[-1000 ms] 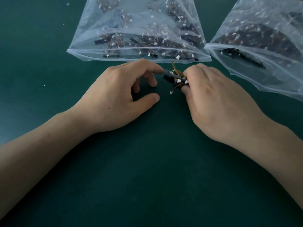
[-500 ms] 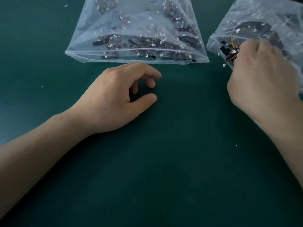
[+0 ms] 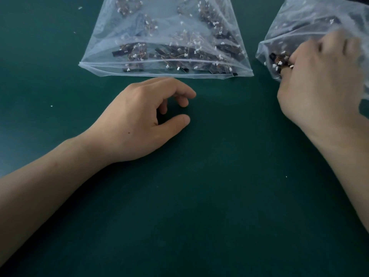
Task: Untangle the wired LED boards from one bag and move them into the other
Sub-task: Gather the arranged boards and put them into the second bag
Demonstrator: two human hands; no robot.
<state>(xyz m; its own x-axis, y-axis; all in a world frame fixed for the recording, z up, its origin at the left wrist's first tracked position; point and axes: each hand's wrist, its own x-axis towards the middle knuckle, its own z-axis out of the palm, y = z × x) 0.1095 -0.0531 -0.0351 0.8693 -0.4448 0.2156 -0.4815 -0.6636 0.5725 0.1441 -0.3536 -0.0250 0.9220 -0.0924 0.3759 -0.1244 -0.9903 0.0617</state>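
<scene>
right hand point(image 3: 315, 82): fingers curled round a wired LED board point(image 3: 279, 61), pushed into the right bag point(image 3: 299, 23) mouth, seemingly to drop it there | left hand point(image 3: 139, 120): loosely curled, holding nothing, resting on the green table point(image 3: 199, 196) just before the left bag point(image 3: 165, 37), handy for the next tangle
</scene>
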